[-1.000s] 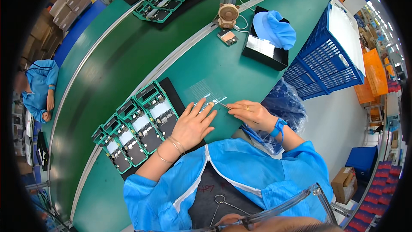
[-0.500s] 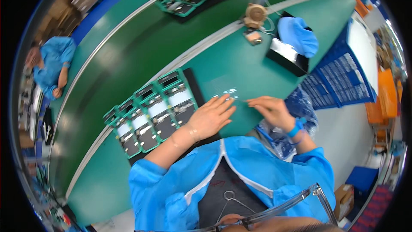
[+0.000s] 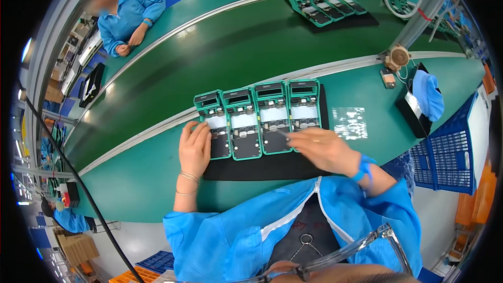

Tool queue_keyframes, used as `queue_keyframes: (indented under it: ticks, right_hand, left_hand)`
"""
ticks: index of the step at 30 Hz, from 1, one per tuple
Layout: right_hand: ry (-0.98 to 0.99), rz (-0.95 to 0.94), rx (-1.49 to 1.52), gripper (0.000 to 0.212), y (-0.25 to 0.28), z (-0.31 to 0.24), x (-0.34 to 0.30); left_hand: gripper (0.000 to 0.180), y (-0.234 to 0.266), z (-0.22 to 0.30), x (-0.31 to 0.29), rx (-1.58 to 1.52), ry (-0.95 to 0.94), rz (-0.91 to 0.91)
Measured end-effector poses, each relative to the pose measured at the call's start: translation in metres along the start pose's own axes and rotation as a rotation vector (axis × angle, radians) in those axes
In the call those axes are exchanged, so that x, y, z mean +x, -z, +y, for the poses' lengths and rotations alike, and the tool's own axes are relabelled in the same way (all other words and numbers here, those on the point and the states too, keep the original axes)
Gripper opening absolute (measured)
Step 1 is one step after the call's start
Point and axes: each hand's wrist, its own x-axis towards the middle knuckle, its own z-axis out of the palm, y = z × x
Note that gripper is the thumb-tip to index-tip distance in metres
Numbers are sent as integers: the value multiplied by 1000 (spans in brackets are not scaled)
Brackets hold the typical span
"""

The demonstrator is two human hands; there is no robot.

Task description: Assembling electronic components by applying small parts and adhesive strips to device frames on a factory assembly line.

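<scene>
Several green frames (image 3: 258, 157) stand side by side in a row on a black mat (image 3: 251, 170), each holding a phone-like assembly with a dark top window, a white panel and a dark grey lower part. My left hand (image 3: 194, 149) lies at the left edge of the leftmost frame, fingers extended and touching its side. My right hand (image 3: 327, 151) hovers over the lower right of the row, fingers pinched around a thin grey item (image 3: 283, 133), blurred and too small to name. Its tip points at the third assembly from the left. Right of the mat lies a clear sheet with small shiny pieces (image 3: 350, 123).
A black box (image 3: 414, 112) with a blue cap (image 3: 427, 94) stands at the right, beside a small round fan (image 3: 397, 57). A blue crate (image 3: 443, 160) is at the bench's right end. Across the dark green belt (image 3: 230, 47), more frames (image 3: 327, 5) lie, and a co-worker (image 3: 128, 15) sits.
The view has swung right and levelled. My hands have gone from the clear sheet to the frames: the left to the leftmost frame, the right over the row with a thin item.
</scene>
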Motion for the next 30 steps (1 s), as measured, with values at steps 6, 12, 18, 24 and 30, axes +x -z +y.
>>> queue_keyframes:
  ticks: [6, 12, 18, 24, 30]
  right_hand:
    - [252, -50, -114, 35, -102, 21, 85]
    - [313, -44, -159, 31, -137, 31, 109]
    - [304, -91, -216, 31, -142, 31, 112]
    - [330, -71, -237, 31, -143, 30, 112]
    - [343, -83, -275, 29, -140, 28, 112]
  left_hand:
    - [20, -8, -10, -8, 51, -65, -15]
    - [21, -8, -17, -8, 30, -77, -24]
    - [22, -8, -21, -7, 28, -82, -40]
    - [23, -6, -19, -7, 31, -58, -75]
    - [24, -4, -17, -4, 72, -50, -168]
